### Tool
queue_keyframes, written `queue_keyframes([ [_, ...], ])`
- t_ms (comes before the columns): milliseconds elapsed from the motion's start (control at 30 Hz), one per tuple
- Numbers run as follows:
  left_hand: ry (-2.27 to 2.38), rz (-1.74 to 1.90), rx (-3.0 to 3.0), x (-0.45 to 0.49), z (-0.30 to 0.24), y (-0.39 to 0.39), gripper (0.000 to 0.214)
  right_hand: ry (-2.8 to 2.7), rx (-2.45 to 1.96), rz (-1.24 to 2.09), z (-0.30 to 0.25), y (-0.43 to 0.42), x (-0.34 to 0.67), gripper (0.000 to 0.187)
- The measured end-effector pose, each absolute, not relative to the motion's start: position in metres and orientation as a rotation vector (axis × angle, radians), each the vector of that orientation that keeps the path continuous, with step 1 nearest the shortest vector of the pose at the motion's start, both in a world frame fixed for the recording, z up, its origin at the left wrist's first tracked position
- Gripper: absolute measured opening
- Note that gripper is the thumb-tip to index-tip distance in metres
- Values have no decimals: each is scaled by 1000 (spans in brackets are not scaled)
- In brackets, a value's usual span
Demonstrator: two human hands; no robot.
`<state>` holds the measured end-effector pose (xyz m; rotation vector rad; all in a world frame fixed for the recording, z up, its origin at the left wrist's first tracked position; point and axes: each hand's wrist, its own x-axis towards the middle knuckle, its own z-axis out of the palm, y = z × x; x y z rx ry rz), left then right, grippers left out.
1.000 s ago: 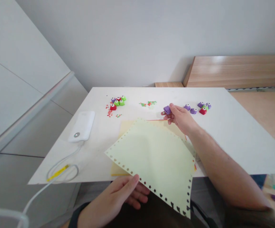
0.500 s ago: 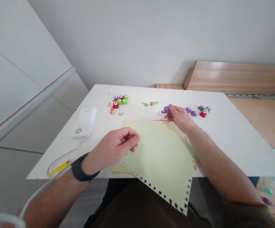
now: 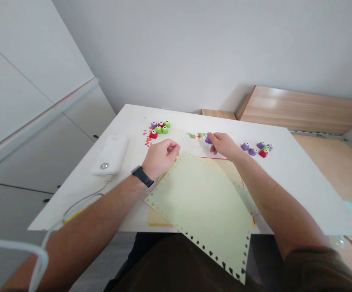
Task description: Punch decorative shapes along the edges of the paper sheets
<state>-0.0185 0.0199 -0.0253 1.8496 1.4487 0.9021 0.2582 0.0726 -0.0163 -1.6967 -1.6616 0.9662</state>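
Observation:
My right hand (image 3: pixel 223 146) grips a small purple craft punch (image 3: pixel 208 140) between its fingers, close to scattered green and red paper bits (image 3: pixel 198 136). My left hand (image 3: pixel 160 158) is curled, with a black wristband (image 3: pixel 142 176), just past the upper corner of a pale green sheet (image 3: pixel 200 202) with punched heart and star shapes along its edges. The sheet lies tilted across a cream sheet (image 3: pixel 227 170). A thin red paper strip (image 3: pixel 212 158) lies along the cream sheet's far side. Nothing shows in my left hand.
On the white table (image 3: pixel 297 178), several colourful craft punches (image 3: pixel 159 129) stand at the far left, with more (image 3: pixel 256 149) at the far right. A white power bank (image 3: pixel 110 156) with a cable lies at the left. A wooden board (image 3: pixel 294 108) stands behind.
My left hand has moved up off the green sheet toward the far side of the table. My right hand has shifted slightly left with the purple punch. The view has tilted.

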Motion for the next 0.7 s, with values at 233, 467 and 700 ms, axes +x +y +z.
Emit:
queue_keyframes([
  [233,1477,874,2012,-19,-27,13,26,-1746,-1806,923,-8,73,259,53],
  [467,1501,864,2097,-19,-23,13,26,-1738,-1843,863,-11,78,260,56],
  [700,1514,853,2130,-20,-26,12,26,-1683,-1776,923,-9,70,266,63],
])
